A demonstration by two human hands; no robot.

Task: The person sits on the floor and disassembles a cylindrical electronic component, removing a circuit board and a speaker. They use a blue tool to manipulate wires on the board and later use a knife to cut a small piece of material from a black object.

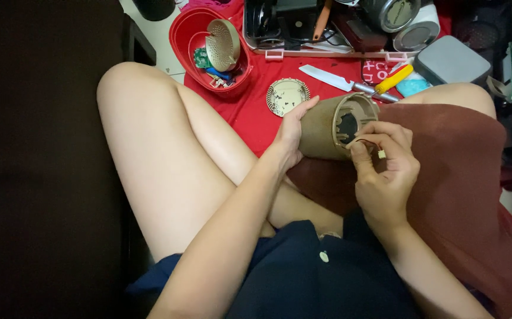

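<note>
Tan cylindrical casing [325, 129] lies across the lap, open end up; left hand [291, 133] cups its side, fingers wrapped. Right hand [386, 168] pinches thin wires at the rim, fingers narrow. Beyond: red tub [186, 41], round tan disc [287, 96], yellow-handled tool [393, 78].

The left hand [291, 133] is cupped, with fingers spread and wrapped around something. The right hand [383, 162] is curled, thumb and fingertips [362, 147] pinched together. Both forearms reach forward over crossed bare legs.
</note>
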